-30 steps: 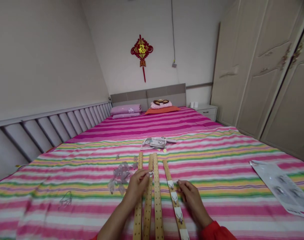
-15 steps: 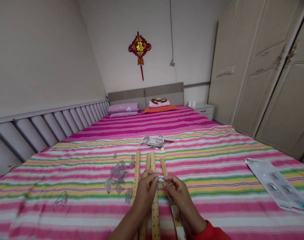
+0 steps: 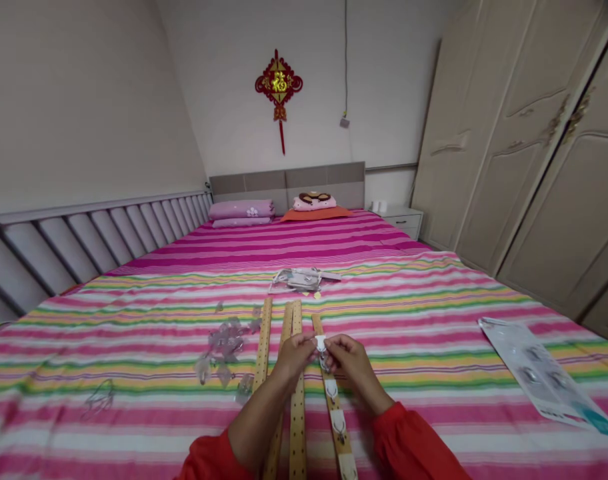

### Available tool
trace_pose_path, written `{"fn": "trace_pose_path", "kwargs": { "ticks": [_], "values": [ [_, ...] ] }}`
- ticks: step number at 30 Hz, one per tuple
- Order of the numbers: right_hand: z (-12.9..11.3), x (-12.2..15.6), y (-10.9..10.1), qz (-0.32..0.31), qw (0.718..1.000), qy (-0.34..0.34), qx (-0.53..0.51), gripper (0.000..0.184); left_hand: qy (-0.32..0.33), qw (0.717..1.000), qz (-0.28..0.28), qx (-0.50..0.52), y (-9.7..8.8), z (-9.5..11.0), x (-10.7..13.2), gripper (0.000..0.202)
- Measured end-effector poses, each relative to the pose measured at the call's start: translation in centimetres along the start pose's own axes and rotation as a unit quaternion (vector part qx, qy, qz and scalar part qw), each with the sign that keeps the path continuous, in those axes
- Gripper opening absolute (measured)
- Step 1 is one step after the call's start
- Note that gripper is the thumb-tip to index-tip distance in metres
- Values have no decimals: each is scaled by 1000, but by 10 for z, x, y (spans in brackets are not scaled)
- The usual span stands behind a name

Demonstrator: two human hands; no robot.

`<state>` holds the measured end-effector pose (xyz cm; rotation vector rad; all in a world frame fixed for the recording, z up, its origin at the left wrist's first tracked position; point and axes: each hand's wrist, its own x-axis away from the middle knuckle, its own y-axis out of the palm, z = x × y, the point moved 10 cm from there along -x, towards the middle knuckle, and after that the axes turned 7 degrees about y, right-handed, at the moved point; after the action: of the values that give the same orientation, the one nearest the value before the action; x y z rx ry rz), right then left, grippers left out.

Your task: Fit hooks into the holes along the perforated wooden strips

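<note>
My left hand (image 3: 295, 359) and my right hand (image 3: 350, 357) meet over the rightmost wooden strip (image 3: 317, 323). Between their fingertips they pinch a small white hook (image 3: 321, 343) with a metal loop, right above the strip; whether it touches the wood I cannot tell. Nearer to me, more white hooks (image 3: 339, 421) sit in a row along that strip. Beside it on the left lie two strips close together, one with a row of holes (image 3: 297, 413), and another holed strip (image 3: 263, 343) farther left. My left forearm covers parts of them.
Crumpled clear plastic pieces (image 3: 227, 340) lie left of the strips. Beyond their far ends is a clear package (image 3: 301, 279). A blister pack with hooks (image 3: 531, 373) rests at the right, and a thin loop of wire or cord (image 3: 100, 397) at the left, all on the striped bedsheet (image 3: 149, 427).
Both hands have turned and the white hook now shows upright over the right strip, its metal loop toward me. More hooks on the strip have come into sight. The view has shifted slightly.
</note>
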<state>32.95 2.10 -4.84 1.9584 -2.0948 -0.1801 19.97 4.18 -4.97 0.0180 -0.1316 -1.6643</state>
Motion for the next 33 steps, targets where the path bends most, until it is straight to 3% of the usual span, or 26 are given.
{"fn": "trace_pose_path", "kwargs": {
  "ticks": [7, 15, 24, 33],
  "values": [
    [11, -33, -19, 39, 999, -3, 13, 30, -1, 998, 42, -50, 2, -24, -40, 17],
    [37, -52, -25, 65, 997, 18, 34, 23, 3, 983, 85, -160, -8, -47, -56, 14],
    [49, -54, -28, 81, 995, 41, 51, 21, 38, 948, 98, -299, -13, -34, -55, 17],
    [56, -59, -29, 90, 993, 43, 57, 23, 73, 927, 82, -359, -7, -24, -51, 18]
  ]
}}
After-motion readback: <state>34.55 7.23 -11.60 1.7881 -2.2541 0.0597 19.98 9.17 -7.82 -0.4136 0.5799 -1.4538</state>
